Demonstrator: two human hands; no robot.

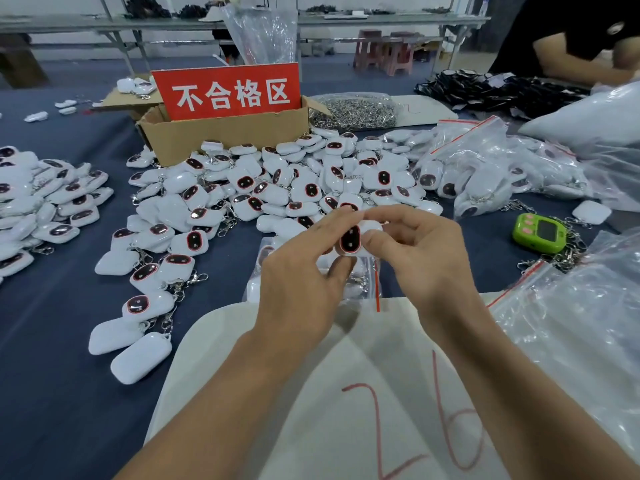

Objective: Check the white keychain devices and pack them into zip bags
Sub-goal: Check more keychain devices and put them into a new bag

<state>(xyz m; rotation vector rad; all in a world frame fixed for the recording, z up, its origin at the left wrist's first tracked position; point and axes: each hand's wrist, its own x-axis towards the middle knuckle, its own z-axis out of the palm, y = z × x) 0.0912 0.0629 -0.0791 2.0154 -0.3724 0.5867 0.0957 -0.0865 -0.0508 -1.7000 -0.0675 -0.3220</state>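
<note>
**q:** how far along is this packing job, roughly?

**a:** i'd guess somewhere around the middle, maybe less. right now the left hand [304, 271] and right hand [426, 251] are both up over the near centre of the table [52, 375]. each one is pinching the same white keychain device [350, 240] by its edges, dark face turned up toward the camera. looks like the checking step to me, not bagging yet.

**q:** so is anything actually bagged?

**a:** yeah. there's a heap of filled zip bags [485, 168] at the far right. there's also one zip bag [375, 289] lying right under the hands with white devices inside and its red seal strip showing. can't tell if that one's sealed or not.

**q:** and what's left?

**a:** loads. a big loose pile [277, 188] sits just beyond the hands, and a second pile [45, 202] is off to the left. none of it is in bags. a stack of empty bags [571, 323] waits near right. the cardboard box [225, 136] with the red sign [227, 91] is at the far side, but i can't see what's in it.
</note>
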